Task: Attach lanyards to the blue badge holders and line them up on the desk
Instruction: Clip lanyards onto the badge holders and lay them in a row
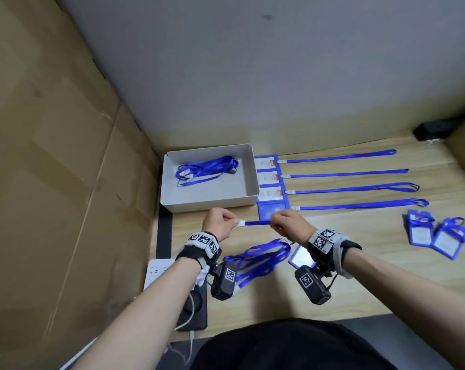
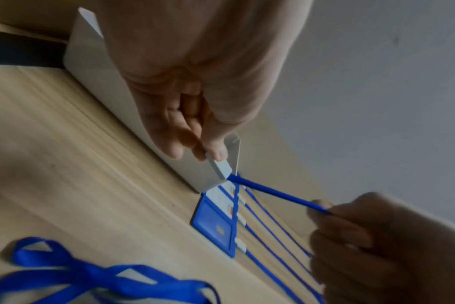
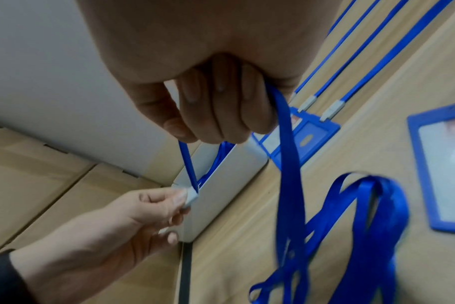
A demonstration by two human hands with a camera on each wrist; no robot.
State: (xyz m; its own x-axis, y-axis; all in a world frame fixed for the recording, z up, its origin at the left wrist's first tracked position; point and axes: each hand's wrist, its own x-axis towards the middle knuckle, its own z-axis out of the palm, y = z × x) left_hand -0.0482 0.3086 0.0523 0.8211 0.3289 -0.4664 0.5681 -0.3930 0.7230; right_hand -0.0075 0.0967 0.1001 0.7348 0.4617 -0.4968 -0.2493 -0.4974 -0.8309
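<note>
Above the desk's near middle, my left hand (image 1: 220,222) pinches the white clip (image 1: 240,223) of a blue lanyard (image 1: 256,223). My right hand (image 1: 284,227) grips the strap a short way along, taut between both hands. The rest of the strap hangs from the right hand down to a loose pile (image 1: 260,256) on the desk. A loose blue badge holder (image 1: 300,256) lies below my right wrist. Several holders with lanyards attached lie in a row (image 1: 272,193), straps (image 1: 351,188) running right. The clip (image 2: 221,167) and strap (image 3: 286,144) show in the wrist views.
A white box (image 1: 248,201) at back left holds more blue lanyards (image 1: 207,169). Two more badge holders (image 1: 436,236) with bunched straps lie at far right. Cardboard (image 1: 52,156) walls the left side. A phone (image 1: 196,313) and power strip (image 1: 156,271) lie near my left forearm.
</note>
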